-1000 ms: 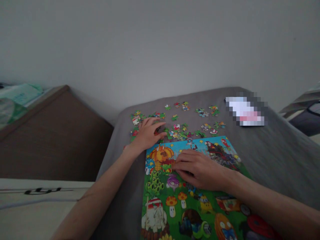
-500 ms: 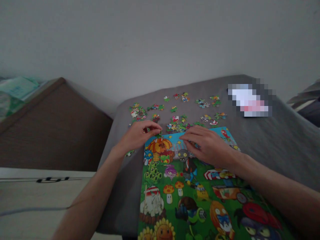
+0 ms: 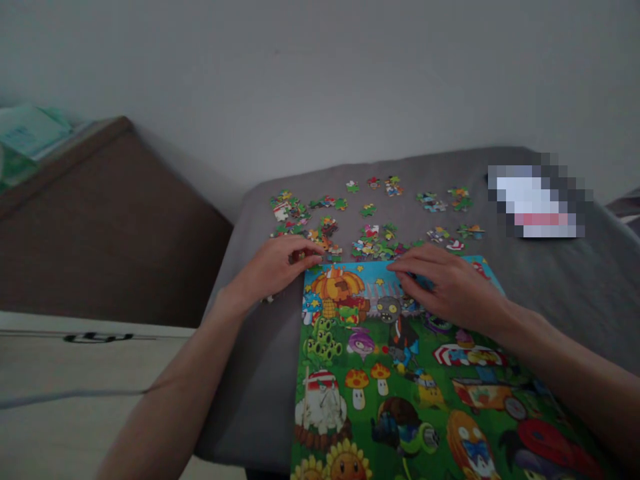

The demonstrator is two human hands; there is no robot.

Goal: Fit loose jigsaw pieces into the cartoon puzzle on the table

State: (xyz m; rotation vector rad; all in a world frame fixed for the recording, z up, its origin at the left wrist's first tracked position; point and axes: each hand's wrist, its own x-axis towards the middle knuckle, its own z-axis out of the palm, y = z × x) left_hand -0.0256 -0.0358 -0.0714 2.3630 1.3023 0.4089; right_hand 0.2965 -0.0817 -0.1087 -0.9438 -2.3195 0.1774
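The dark mark (image 3: 95, 337) on the pale ledge (image 3: 75, 380) is too blurred to read. The puzzle (image 3: 380, 373) lies on grey cloth (image 3: 550, 287), loose pieces (image 3: 373, 245) beyond it. The left hand (image 3: 273, 270) curls at its top corner, perhaps pinching a piece; I cannot tell. The right hand (image 3: 453, 287) rests flat, open, on its top edge. Earlier the left fingertips sat farther along that edge.

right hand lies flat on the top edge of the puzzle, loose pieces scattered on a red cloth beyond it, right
No: the head view shows the cloth is grey, not red. The right hand does lie flat on the top edge of the puzzle, loose pieces scattered beyond it.
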